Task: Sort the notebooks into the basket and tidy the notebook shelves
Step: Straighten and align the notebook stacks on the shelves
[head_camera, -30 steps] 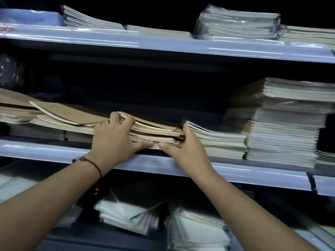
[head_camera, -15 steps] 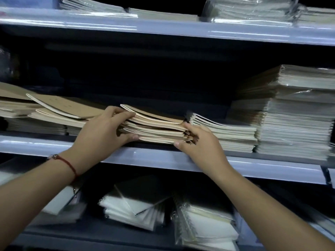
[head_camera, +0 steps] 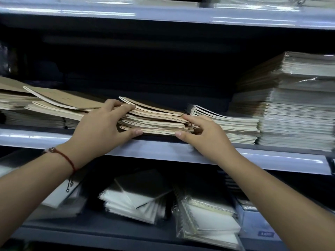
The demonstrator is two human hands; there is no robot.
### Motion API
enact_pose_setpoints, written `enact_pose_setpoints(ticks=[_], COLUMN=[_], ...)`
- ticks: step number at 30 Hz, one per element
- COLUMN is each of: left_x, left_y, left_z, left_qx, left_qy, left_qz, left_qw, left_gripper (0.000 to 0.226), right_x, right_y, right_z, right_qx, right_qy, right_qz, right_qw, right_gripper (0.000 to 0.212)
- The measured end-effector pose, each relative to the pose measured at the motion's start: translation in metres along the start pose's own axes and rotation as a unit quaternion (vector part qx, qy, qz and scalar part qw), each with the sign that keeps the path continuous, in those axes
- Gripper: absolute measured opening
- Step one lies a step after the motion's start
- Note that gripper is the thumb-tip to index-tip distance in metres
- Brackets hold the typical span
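Everything here I place against the kraft notebook pile [head_camera: 154,120] in the middle of the middle shelf [head_camera: 163,151].

Far left of that pile, more brown-covered notebooks [head_camera: 54,102] lie fanned and askew on the same shelf, one tilted over the others, with a flatter grey-edged stack [head_camera: 34,119] beneath them.

My left hand [head_camera: 101,129], a red cord bracelet [head_camera: 67,158] on its wrist, grasps the pile's left end: fingers curled over the upper covers, thumb pressed against the bottom edge at the shelf lip.

The pile itself sits uneven, its top cover bowed upward at the left corner and the spines not lined up.

My right hand [head_camera: 203,131] is at the pile's right end, fingers bent around the corner, index finger on an upper cover and thumb under the lowest edge, so it grasps the pile too.

Just right of the pile, touching it, is a low stack of white-edged notebooks [head_camera: 226,125], and right of that a much taller wrapped stack [head_camera: 297,109].

Below the pile, on the lower shelf [head_camera: 108,230], lie spiral notebooks in clear wrap [head_camera: 208,214] and a skewed stack with dark covers [head_camera: 137,198]. Above it, the upper shelf [head_camera: 163,15] shows only its pale front edge.
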State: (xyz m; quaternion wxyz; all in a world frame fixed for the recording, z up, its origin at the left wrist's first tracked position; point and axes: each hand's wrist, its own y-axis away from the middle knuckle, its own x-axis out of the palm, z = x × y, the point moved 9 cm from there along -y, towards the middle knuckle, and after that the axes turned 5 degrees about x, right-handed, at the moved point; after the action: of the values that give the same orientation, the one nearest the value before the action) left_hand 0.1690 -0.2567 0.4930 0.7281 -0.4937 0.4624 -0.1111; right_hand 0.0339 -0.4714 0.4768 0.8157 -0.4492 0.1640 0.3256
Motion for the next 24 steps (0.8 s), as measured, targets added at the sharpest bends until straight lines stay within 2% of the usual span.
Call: enact_pose_setpoints(ticks=[6, 13, 24], left_x=[-0.003, 0.001, 0.009], left_y=[-0.002, -0.011, -0.022], left_z=[-0.006, -0.008, -0.028], left_qx=[-0.013, -0.012, -0.053], left_qy=[-0.002, -0.035, -0.149], left_qz=[-0.021, -0.025, 0.009], left_qw=[1.0, 0.999, 0.987], left_gripper=[0.083, 0.081, 0.065], right_x=[0.005, 0.004, 0.009], right_y=[0.004, -0.013, -0.019], right_z=[0.009, 0.009, 0.011], right_qx=[-0.009, 0.011, 0.036], right_qy=[0.067, 0.065, 0.097], right_qz=[-0.003, 0.0, -0.095], right_qw=[0.998, 0.998, 0.99], right_gripper=[0.065, 0.061, 0.044])
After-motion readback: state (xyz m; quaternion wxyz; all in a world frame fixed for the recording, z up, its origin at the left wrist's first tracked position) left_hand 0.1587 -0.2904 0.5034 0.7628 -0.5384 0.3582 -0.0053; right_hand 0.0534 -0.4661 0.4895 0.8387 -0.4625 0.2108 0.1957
